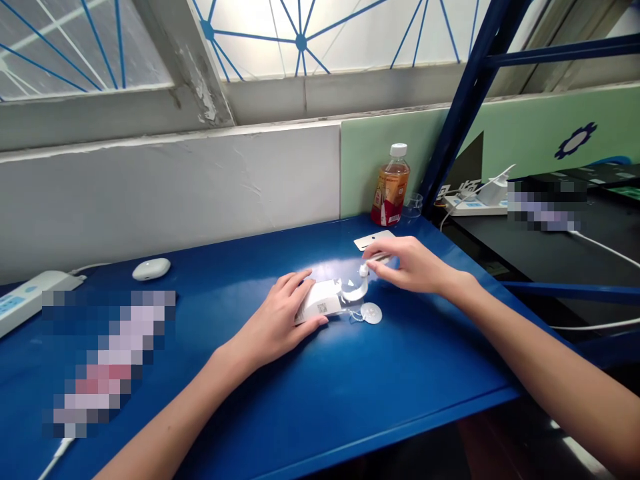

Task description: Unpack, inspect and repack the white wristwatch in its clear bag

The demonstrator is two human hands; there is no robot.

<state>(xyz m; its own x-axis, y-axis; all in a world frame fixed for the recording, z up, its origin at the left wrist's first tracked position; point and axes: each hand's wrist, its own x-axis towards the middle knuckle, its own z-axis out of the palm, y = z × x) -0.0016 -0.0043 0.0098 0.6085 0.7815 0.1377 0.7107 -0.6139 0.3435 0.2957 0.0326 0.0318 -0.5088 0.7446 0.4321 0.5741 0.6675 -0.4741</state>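
Note:
My left hand [291, 303] is closed round a white packet-like piece [323, 300] with a small printed square code, thumb on the near side and fingers on the far side. From its right end a curved white band [356, 291] bends up to a small white knob [363, 270]. My right hand [403, 263] is closed in a pinch just above this knob, on a slim whitish piece partly hidden by the fingers. A round white disc [371, 313] on a thin cord lies on the blue table [320, 407] beside the packet.
Behind my right hand lies a flat white card [373, 240]. A drink bottle [391, 187] stands near the wall. At left are a white earbud case [151, 269], a power strip [30, 297] and a blurred-out device [115, 363] on a cable. A blue metal post [465, 100] rises at right.

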